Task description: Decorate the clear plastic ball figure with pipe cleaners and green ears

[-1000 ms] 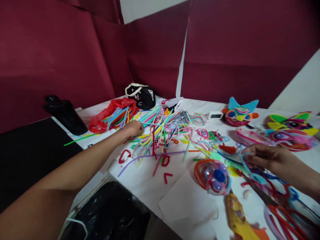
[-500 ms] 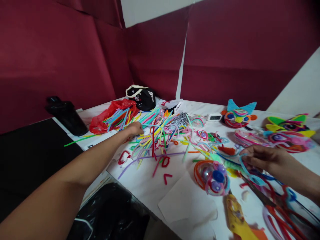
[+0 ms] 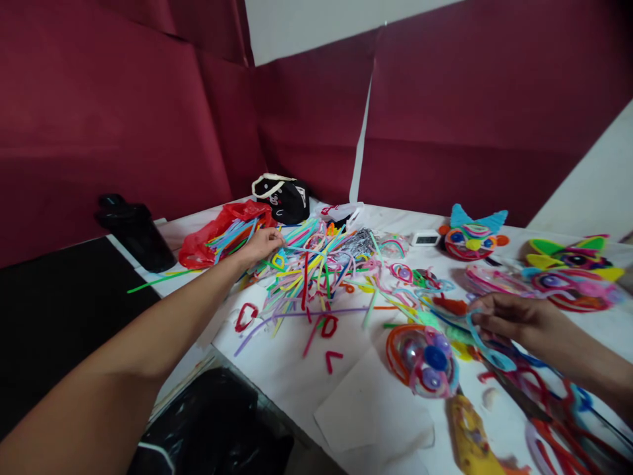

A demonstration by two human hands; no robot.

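Observation:
At the left side of a tangled heap of coloured pipe cleaners [image 3: 316, 264], my left hand [image 3: 264, 244] has its fingers bent together. Whatever lies between its fingertips is too small to make out. A bent light-blue pipe cleaner [image 3: 477, 343] hangs from the thumb and fingers of my right hand [image 3: 514, 320], on the other side of the table. Below that hand lie orange-handled scissors [image 3: 544, 422]. A round clear-fronted piece [image 3: 422, 359] with an orange rim and blue and purple knobs sits to its left.
A red plastic bag [image 3: 198, 247] of pipe cleaners and a black pouch [image 3: 287, 201] stand behind the heap. The black bottle [image 3: 136, 234] is far left. Decorated masks [image 3: 573, 284] and a cat-eared piece [image 3: 472, 241] fill the right. A yellow tool [image 3: 469, 435] lies near the front.
My left hand has moved slightly up and back along the heap's left side, uncovering a small yellow loop. My right hand stays nearly in place with the light-blue pipe cleaner.

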